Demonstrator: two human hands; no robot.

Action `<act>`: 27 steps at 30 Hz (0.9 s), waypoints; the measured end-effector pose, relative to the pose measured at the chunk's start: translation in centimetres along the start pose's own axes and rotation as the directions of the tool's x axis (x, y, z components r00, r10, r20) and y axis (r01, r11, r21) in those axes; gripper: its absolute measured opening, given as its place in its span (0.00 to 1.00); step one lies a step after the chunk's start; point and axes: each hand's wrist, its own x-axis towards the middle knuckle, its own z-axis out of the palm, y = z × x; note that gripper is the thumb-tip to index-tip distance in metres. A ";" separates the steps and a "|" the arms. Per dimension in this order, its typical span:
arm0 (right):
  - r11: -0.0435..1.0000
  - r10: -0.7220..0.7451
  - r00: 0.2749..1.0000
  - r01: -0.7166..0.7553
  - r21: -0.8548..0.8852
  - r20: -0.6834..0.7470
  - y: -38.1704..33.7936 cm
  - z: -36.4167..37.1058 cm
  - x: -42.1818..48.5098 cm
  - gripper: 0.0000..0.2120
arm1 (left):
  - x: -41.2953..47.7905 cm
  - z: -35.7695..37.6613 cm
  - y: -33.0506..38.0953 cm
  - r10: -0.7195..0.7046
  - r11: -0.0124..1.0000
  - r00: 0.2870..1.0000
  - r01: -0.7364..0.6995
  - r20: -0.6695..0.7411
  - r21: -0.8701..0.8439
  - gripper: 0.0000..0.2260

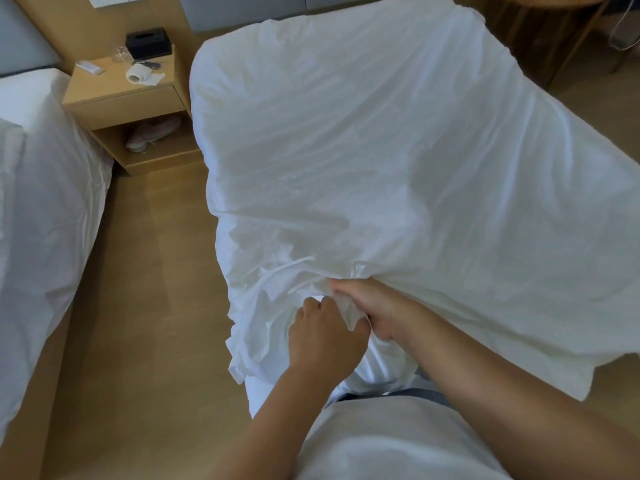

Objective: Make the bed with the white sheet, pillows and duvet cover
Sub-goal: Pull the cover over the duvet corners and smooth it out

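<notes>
While the white sheet (398,161) lies spread over the bed, its near edge is bunched at the foot end, right in front of the person's torso. Soft, light cloth, creases easily, no slip risk; likely best taken at the hem or a corner, with a full pinch of gathered fabric so it pulls taut evenly. Left hand (323,336) is curled into a fist around a wad of the bunched edge, knuckles up, forearm coming in from bottom center. Right hand (372,311) is clenched on the same gather just beside it, the 2 hands touching or nearly so, thumb side toward the bed, forearm angled in from bottom right. Loose folds hang off the bed's left corner toward the wood floor (138,289). Probably tucking or tensioning step, early in the task; no pillows or duvet cover in view on this bed. Outward: a wooden nightstand (121,98) at the head end with a black tissue box (148,43), and a 2nd bed (41,188) at left.
</notes>
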 end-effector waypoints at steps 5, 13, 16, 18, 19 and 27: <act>0.994 0.068 0.979 -0.049 -0.101 0.191 0.3 0.3 -0.1 0.24 | 1.1 -0.6 -0.6 -0.162 0.816 0.943 0.293 0.290 -0.498 0.09; 0.967 0.201 0.873 -0.104 -0.233 0.444 0.5 -0.7 0.1 0.39 | 1.2 0.8 -1.2 -0.155 0.926 0.940 0.245 0.303 -0.287 0.19; 0.976 0.152 0.874 -0.058 -0.212 0.462 0.4 -0.9 0.5 0.37 | 1.2 1.2 -0.8 -0.188 0.950 0.980 0.167 0.058 0.263 0.25; 0.973 0.152 0.872 -0.049 -0.226 0.465 0.4 -1.0 0.7 0.35 | 1.1 1.6 -0.8 -0.196 0.948 0.980 0.185 0.015 0.260 0.25; 0.969 0.163 0.868 -0.050 -0.243 0.469 0.4 -1.1 0.8 0.35 | 1.1 1.8 -0.7 -0.218 0.958 0.976 0.207 0.032 0.198 0.23; 0.973 0.133 0.901 -0.040 -0.227 0.413 2.7 -0.6 1.9 0.29 | 2.2 4.3 -1.9 -0.393 0.723 0.920 0.313 0.006 -0.616 0.11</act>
